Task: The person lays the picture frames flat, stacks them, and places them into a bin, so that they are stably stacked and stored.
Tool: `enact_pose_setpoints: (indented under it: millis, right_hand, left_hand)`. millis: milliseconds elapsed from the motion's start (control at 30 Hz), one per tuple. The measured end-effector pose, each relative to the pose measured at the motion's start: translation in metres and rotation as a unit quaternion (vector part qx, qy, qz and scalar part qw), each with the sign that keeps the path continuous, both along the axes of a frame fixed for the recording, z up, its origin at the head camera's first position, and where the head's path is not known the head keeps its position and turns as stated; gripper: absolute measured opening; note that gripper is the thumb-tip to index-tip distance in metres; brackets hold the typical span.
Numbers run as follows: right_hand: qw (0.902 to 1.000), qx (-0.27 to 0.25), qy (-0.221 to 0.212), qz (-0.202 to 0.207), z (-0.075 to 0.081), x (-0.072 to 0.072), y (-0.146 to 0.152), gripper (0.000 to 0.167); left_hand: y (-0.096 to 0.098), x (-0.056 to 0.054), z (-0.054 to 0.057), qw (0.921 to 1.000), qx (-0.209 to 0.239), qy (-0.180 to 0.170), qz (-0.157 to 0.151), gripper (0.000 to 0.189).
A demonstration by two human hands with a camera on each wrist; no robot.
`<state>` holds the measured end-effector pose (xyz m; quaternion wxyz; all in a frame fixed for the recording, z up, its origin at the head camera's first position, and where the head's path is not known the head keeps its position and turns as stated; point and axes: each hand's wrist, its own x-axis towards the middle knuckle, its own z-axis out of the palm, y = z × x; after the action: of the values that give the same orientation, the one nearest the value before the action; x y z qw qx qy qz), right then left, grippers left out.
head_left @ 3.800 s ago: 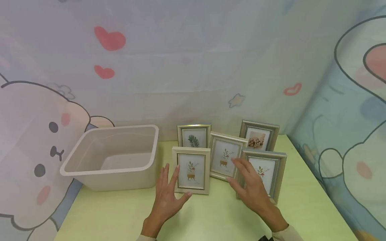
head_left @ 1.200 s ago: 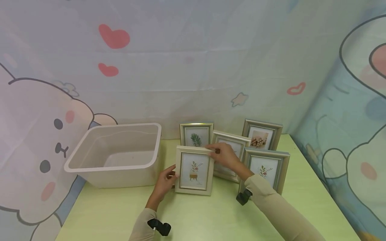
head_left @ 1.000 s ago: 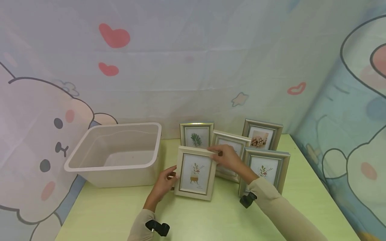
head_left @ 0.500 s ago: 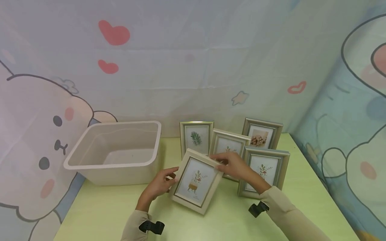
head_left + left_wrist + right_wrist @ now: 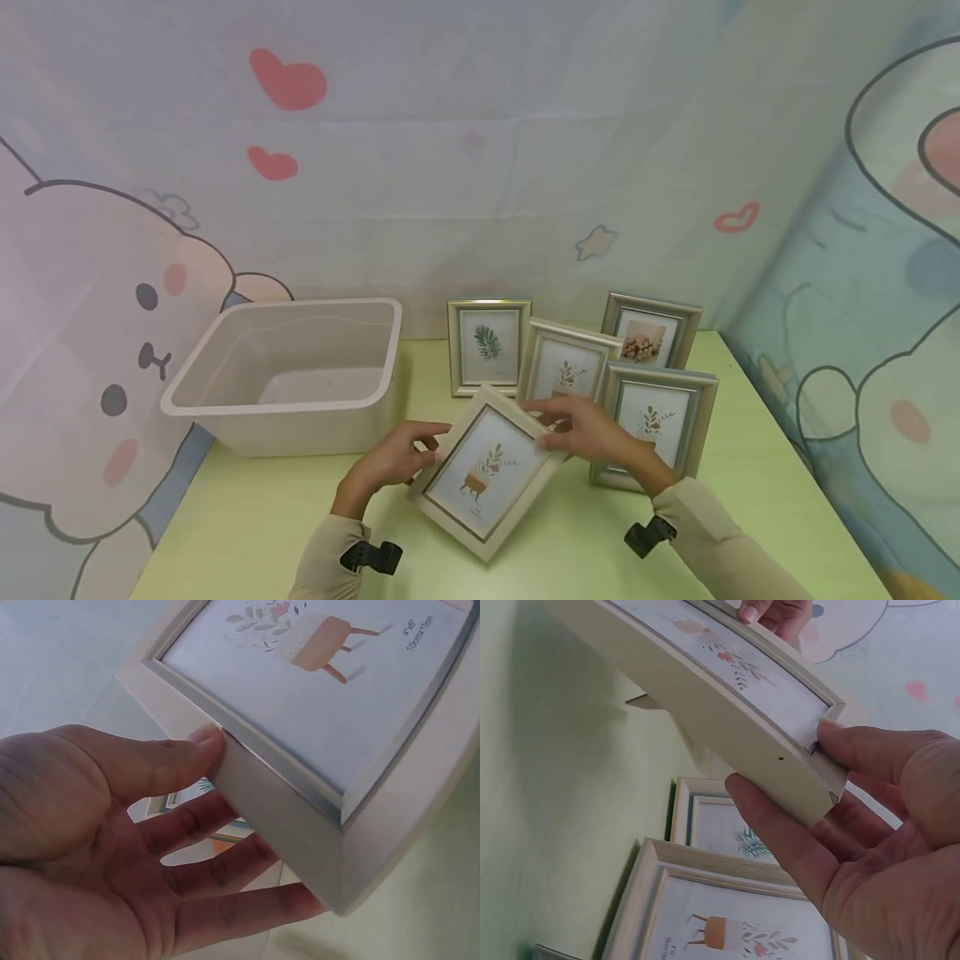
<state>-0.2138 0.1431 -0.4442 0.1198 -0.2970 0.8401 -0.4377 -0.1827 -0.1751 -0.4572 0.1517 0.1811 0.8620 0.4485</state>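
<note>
Between my two hands a cream picture frame (image 5: 489, 473) with a potted-plant print is held tilted over the table, turned clockwise and leaning back. My left hand (image 5: 393, 460) pinches its left edge, thumb on the front and fingers behind, as the left wrist view shows. At the upper right corner my right hand (image 5: 592, 433) grips it, thumb on the face and fingers underneath. In the right wrist view part of the back stand (image 5: 646, 702) sticks out behind the frame. A champagne-coloured picture frame (image 5: 568, 358) stands just behind my right hand.
A beige plastic bin (image 5: 281, 429) stands on the left of the green table (image 5: 247, 533). Behind are a gold frame with a leaf print (image 5: 489, 346) and a frame with a brown-toned photo (image 5: 648, 333). A silver-edged frame (image 5: 660, 417) stands right, close to my right forearm.
My open hands have come to the cream frame and taken hold of it. It has left its upright stance, come nearer to me and turned clockwise, uncovering more of the leaf-print frame.
</note>
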Motion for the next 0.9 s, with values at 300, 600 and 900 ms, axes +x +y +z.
enact_pose_setpoints:
  millis: [300,600,900]
  right_hand:
    - [0.9981,-0.044,-0.043,0.010,-0.012,0.011,0.006,0.055]
    - [0.9898,-0.096,-0.105,-0.008,-0.026,0.016,0.010,0.062]
    - [0.9747,-0.161,-0.154,-0.021,-0.046,0.017,0.009,0.062]
  left_hand:
    - [0.003,-0.003,0.004,0.9965,-0.048,0.061,-0.031,0.040]
    - [0.008,-0.006,0.007,0.9944,-0.076,0.072,-0.017,0.038]
    - [0.010,-0.005,-0.003,0.9937,-0.059,0.068,0.066,0.028]
